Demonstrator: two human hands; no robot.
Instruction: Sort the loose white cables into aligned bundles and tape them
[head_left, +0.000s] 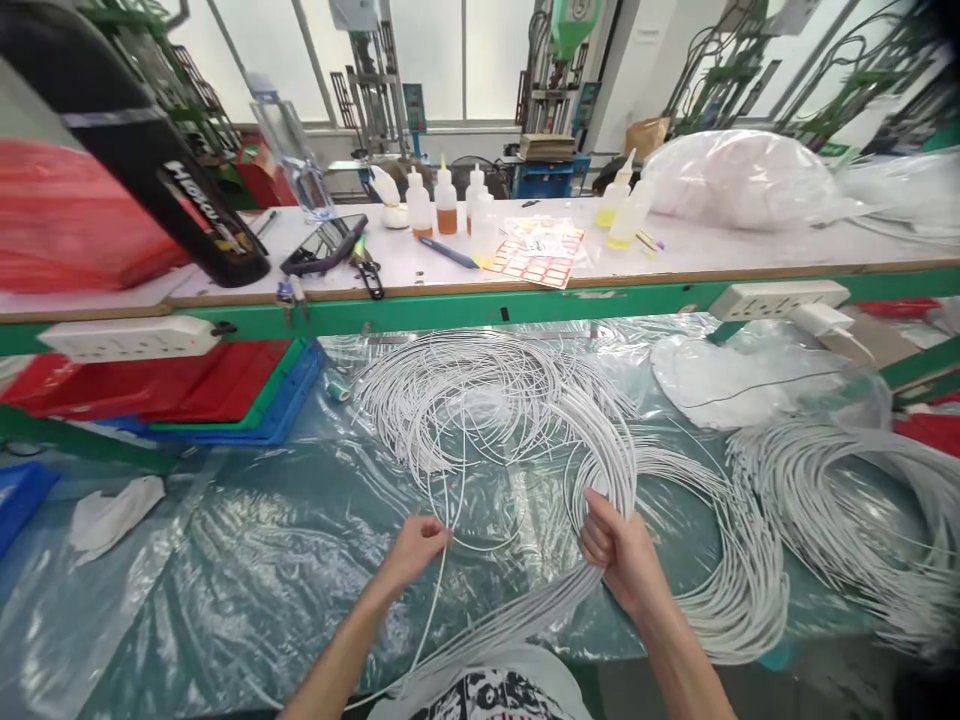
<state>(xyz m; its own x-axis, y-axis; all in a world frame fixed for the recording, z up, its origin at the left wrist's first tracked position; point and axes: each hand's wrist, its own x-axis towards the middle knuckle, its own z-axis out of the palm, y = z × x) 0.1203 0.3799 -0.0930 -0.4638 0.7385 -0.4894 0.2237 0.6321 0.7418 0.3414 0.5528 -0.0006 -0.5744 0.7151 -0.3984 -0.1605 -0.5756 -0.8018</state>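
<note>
My right hand (619,550) is closed around a thick bundle of white cables (611,450), whose lower ends sweep down and left across my front. With thumb and fingers pinched together, my left hand (421,545) grips a single white cable (435,600) that runs down toward my lap. A loose coil of many white cables (397,400) lies just beyond both hands. To the right of my right hand rests a second coil of white cables (750,580), partly hidden behind the hand and the bundle.
Another cable coil (795,490) lies far right. A green-framed shelf (450,318) crosses the back, carrying dropper bottles (446,205), a phone (326,245) and a plastic bag (742,180). Stacked trays (225,390) stand left. Plastic sheeting (262,560) covers the table.
</note>
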